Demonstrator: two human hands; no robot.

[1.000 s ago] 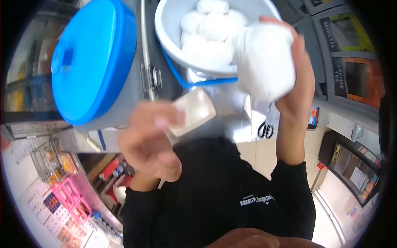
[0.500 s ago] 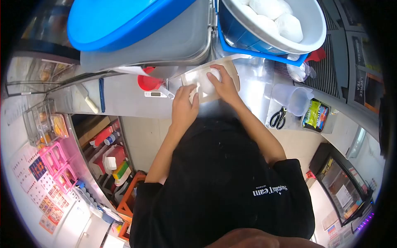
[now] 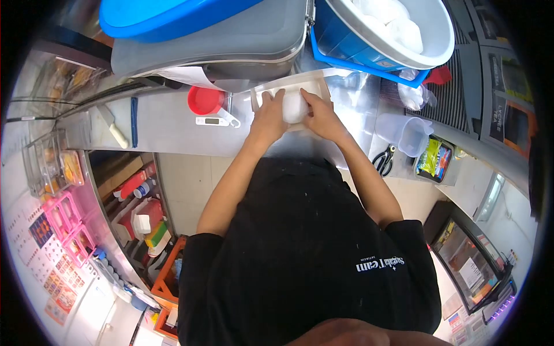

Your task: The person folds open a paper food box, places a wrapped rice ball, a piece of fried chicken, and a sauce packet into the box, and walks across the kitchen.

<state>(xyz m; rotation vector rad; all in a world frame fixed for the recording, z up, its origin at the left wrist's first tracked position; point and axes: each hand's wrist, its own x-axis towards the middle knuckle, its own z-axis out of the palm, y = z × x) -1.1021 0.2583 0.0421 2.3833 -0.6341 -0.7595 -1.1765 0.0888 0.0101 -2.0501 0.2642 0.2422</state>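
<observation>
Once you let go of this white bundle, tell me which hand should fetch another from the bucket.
Probably the right hand: the bucket stands ahead on that side, closer to it than to the left hand.

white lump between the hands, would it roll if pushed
The white lump looks rounded, so it might roll once released. Raised sides on the pale tray would probably stop it. With the left hand and right hand flanking it, it likely can't shift far.

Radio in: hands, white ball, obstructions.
Left hand and right hand flank white ball, grip unclear. Ball within pale tray. Red cup off left, not blocking.
</observation>
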